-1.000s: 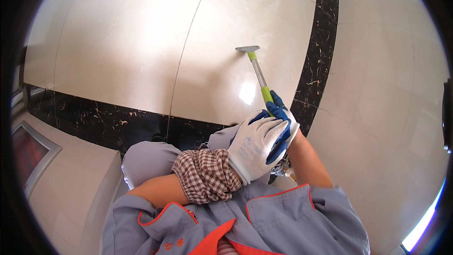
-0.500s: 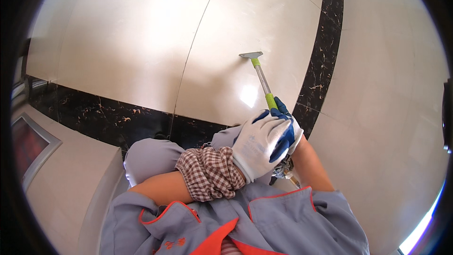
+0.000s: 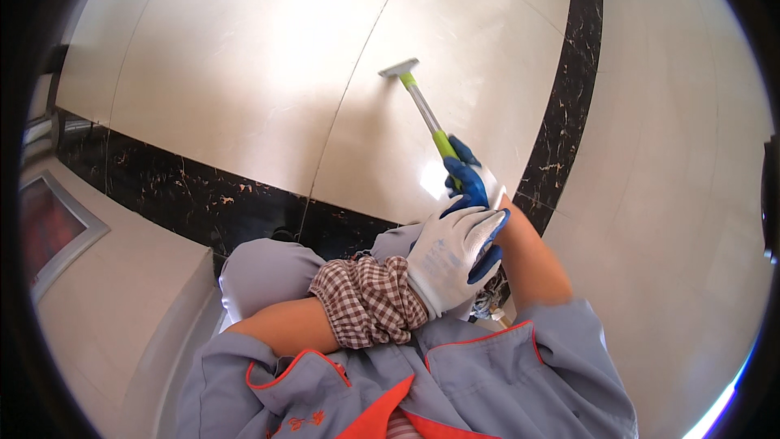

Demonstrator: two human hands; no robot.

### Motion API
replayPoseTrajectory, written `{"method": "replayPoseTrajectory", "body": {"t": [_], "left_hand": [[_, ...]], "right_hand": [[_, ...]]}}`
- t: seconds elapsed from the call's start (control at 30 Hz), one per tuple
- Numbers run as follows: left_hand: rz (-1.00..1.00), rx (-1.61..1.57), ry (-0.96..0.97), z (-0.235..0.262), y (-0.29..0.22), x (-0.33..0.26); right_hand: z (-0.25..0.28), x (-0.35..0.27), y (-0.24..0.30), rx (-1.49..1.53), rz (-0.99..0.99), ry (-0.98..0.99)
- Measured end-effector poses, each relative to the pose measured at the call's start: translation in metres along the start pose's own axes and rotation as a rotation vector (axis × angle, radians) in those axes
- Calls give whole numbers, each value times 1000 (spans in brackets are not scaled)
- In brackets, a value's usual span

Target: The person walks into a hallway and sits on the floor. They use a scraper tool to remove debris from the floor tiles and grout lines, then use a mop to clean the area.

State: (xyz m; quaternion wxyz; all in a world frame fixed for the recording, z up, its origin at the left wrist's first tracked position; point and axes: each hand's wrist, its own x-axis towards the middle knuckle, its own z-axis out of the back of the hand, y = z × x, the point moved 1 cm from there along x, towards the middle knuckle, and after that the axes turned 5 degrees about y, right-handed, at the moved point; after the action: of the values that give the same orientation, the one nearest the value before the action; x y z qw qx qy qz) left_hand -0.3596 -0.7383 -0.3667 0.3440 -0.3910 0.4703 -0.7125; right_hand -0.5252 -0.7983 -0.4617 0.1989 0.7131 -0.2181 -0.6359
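Observation:
My right hand (image 3: 469, 180), in a white glove with a blue coated palm, is wrapped round the green grip of a scraper (image 3: 425, 108). The scraper has a metal shaft and a wide, flat grey head, which is over the glossy cream floor tiles (image 3: 244, 89) near a tile joint. My left hand (image 3: 449, 258), gloved the same way, lies across in front of me beside my right wrist. Its fingers are loosely bent and apart, with nothing visible in them; the palm is mostly hidden. A brown-and-white checked sleeve cover (image 3: 370, 299) sits on my left forearm.
Black marble-patterned borders run along the near side (image 3: 187, 187) and the right side (image 3: 561, 106) of the tiles. At the left stands a pale surface with a grey-framed panel (image 3: 61, 232). My bent knee (image 3: 264, 272) is close by. Under my right forearm is a partly hidden, crumpled item (image 3: 487, 302).
My right hand has moved forward and left with the scraper, whose head now points up-left near the tile joint. My left hand no longer covers the right one and has shifted slightly back.

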Motion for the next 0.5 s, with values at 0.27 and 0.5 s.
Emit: {"method": "replayPoseTrajectory", "body": {"t": [0.27, 0.5], "left_hand": [[6, 22, 20, 2, -2, 0], [34, -5, 41, 3, -3, -1]], "right_hand": [[2, -11, -12, 33, 51, -160], [-26, 44, 57, 74, 22, -68]]}}
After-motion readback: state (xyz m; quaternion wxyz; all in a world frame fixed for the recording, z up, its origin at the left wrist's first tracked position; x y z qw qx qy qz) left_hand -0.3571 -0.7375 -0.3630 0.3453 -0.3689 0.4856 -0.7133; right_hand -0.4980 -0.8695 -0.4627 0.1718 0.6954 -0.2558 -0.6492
